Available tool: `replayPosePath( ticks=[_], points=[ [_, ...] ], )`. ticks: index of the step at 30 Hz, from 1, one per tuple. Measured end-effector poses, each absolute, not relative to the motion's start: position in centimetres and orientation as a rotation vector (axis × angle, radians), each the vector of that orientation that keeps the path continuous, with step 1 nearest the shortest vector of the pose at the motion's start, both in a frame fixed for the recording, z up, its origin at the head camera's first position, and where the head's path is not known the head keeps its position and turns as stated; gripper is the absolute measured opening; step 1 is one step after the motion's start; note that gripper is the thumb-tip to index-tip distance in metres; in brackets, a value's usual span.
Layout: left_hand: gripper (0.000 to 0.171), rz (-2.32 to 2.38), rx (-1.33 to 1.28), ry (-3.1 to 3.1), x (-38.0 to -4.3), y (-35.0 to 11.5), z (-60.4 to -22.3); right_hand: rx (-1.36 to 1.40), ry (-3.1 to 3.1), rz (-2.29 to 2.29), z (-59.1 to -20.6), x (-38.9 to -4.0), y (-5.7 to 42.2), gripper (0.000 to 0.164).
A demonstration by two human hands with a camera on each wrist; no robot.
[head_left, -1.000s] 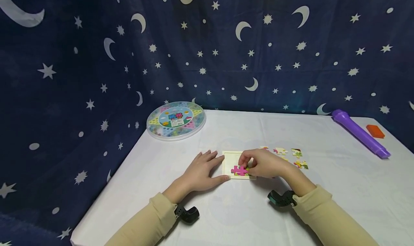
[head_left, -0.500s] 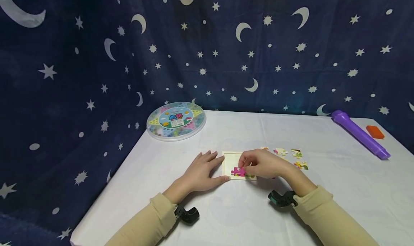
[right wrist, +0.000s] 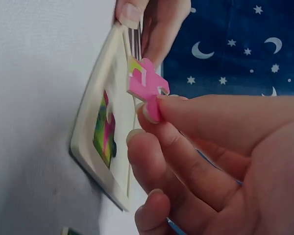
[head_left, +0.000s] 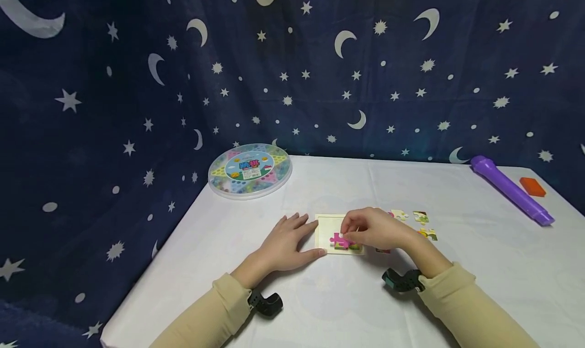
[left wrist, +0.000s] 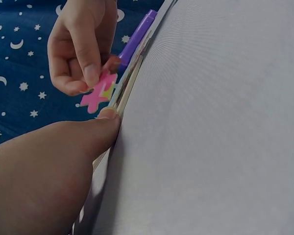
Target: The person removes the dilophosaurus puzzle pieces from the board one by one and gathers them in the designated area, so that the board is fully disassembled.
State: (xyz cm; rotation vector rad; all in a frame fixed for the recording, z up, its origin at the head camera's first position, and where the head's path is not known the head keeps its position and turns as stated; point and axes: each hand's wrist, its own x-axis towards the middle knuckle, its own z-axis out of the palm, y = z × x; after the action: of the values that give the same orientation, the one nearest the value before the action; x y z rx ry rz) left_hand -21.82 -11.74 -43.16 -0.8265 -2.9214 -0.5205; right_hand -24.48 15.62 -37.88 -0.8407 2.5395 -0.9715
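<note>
A pink puzzle piece (right wrist: 149,85) with a yellow-green edge is pinched between the thumb and fingers of my right hand (head_left: 376,229). It is held over a shallow cream puzzle tray (right wrist: 90,98). Another puzzle piece (right wrist: 104,132), green and pink, lies inside the tray near one corner. My left hand (head_left: 287,242) lies spread on the cloth at the tray's left side, its thumb (left wrist: 108,128) and a fingertip touching the frame. In the head view, the right hand covers the tray's right part.
Several loose puzzle pieces (head_left: 421,217) lie right of the tray, some behind the right hand. A round board-game box (head_left: 250,171) sits at the back left. Toward the right edge of the white-covered table (head_left: 320,307) are a purple tube (head_left: 512,190) and an orange block (head_left: 532,187).
My right hand has kept its pinch on the puzzle piece, raising and turning it slightly and shifting a little right over the tray. My left hand stays put.
</note>
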Motion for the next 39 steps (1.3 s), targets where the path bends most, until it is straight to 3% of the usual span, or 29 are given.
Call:
replayPosePath(
  ticks=[28, 39],
  points=[
    [0.077, -0.512, -0.836, -2.904, -21.9, -11.7, -42.8, -0.672, 2.808, -1.147, -39.3, -20.3, 25.6, 0.01],
    [0.077, -0.533, -0.82, -2.92, -21.8, -11.8, -43.2, -0.556, 2.803, -1.1, -39.8, -20.5, 26.9, 0.013]
  ],
)
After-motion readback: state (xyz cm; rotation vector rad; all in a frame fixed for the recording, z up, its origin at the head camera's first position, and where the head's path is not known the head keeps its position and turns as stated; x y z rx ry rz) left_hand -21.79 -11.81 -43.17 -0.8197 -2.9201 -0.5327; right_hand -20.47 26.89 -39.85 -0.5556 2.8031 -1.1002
